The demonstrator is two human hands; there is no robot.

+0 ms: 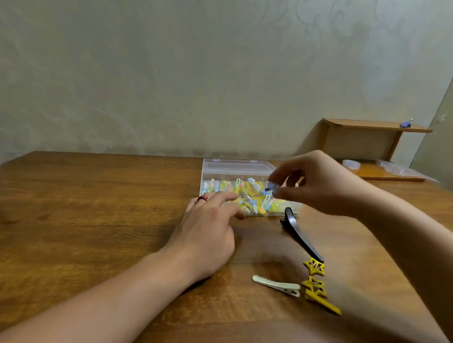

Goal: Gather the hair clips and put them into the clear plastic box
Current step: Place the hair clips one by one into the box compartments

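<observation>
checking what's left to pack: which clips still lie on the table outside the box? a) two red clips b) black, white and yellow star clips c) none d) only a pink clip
b: the black clip, white clip and yellow star clips lie on the table near the clear plastic box.

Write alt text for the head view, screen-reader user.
Over an open clear plastic box of pastel hair clips, the right hand pinches a small blue clip while the left hand rests against the box's front. On the brown wooden table lie a long black clip, a cream clip and a yellow star-shaped clip.
</observation>
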